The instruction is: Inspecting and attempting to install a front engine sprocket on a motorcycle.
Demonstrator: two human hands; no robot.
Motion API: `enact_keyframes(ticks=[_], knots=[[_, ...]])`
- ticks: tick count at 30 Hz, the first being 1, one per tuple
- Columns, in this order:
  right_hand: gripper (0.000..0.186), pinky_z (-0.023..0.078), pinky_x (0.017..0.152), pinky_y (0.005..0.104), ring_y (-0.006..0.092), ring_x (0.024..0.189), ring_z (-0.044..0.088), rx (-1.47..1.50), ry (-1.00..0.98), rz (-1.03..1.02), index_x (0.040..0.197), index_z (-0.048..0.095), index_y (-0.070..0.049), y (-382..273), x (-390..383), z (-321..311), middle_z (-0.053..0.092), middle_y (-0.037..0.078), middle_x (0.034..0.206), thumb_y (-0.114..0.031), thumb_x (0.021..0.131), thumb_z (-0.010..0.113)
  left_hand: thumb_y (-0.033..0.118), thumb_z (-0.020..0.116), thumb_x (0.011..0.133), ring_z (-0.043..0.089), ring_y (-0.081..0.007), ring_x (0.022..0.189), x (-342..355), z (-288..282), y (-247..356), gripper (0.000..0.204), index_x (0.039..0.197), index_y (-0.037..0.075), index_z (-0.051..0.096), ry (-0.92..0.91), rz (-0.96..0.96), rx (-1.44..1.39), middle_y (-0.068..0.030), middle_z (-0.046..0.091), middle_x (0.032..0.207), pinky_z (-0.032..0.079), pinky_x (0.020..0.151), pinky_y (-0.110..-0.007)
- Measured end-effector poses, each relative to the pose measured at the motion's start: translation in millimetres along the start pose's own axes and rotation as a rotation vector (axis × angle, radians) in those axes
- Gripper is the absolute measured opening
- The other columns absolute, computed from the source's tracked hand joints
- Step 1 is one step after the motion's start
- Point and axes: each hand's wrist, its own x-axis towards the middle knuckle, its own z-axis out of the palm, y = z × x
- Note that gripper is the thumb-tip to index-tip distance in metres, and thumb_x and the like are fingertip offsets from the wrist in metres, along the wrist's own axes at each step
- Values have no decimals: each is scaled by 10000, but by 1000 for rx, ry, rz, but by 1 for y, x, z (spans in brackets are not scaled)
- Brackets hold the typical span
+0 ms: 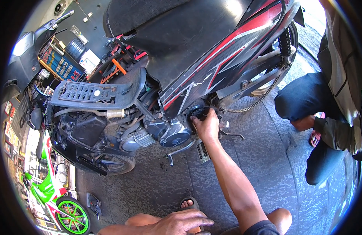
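My right hand (204, 124) reaches to the dark front sprocket area (197, 111) of a black, red and white motorbike (224, 51), just behind the round engine cover (175, 137). Its fingers are curled there, and what they hold is hidden. A loose-looking drive chain (243, 110) sags rearward from that spot toward the back wheel. My left hand (183, 222) rests low at the bottom edge, by my knee and sandalled foot, with fingers apart and nothing held. A kick lever (177, 154) and a small metal grate (202, 150) lie below the engine.
Another person's dark-clad knee (294, 98) and hand (302, 124) are close at the right. A green motorbike (49, 184) stands at the lower left beside cluttered shelves, with a small metal object (94, 205) on the floor. A water jug (75, 49) is behind the bike.
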Motion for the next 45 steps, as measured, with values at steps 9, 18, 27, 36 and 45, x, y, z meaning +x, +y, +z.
enact_keyframes(ticks=[9, 18, 27, 36, 45], knots=[[581, 488, 928, 439, 438, 1080, 599, -157, -4, -120, 1158, 520, 66, 1, 3, 1, 610, 293, 1139, -137, 702, 817, 161, 717, 809, 638, -345, 921, -1, -1, -4, 308, 1081, 22, 671, -23, -22, 11, -168, 636, 1003, 523, 812, -411], [687, 472, 963, 430, 431, 1128, 579, -70, 41, -176, 1259, 447, 80, 12, 5, 6, 589, 297, 1186, -134, 709, 799, 161, 723, 807, 643, -348, 922, 2, -3, -5, 333, 1097, 8, 666, -33, 10, -33, -176, 638, 1005, 526, 807, -414], [815, 456, 991, 460, 458, 1170, 534, -62, 27, -160, 1339, 343, 89, 2, 0, 0, 485, 304, 1274, -169, 722, 808, 139, 715, 799, 644, -360, 908, 1, -4, 1, 332, 1086, -18, 660, -54, -67, -65, -188, 640, 989, 525, 806, -413], [771, 452, 986, 453, 449, 1162, 541, 0, 18, -124, 1292, 377, 78, 1, 2, 2, 497, 307, 1266, -178, 715, 818, 126, 733, 781, 632, -309, 824, -1, -1, -2, 330, 1069, -18, 663, -26, -58, -43, -163, 636, 927, 518, 756, -398], [736, 456, 982, 453, 448, 1132, 565, -35, 3, -75, 1262, 394, 69, -3, 1, -2, 557, 302, 1207, -190, 712, 809, 139, 735, 789, 631, -307, 815, -3, -2, 0, 344, 1087, -13, 655, -43, -20, -26, -153, 637, 905, 515, 747, -392]])
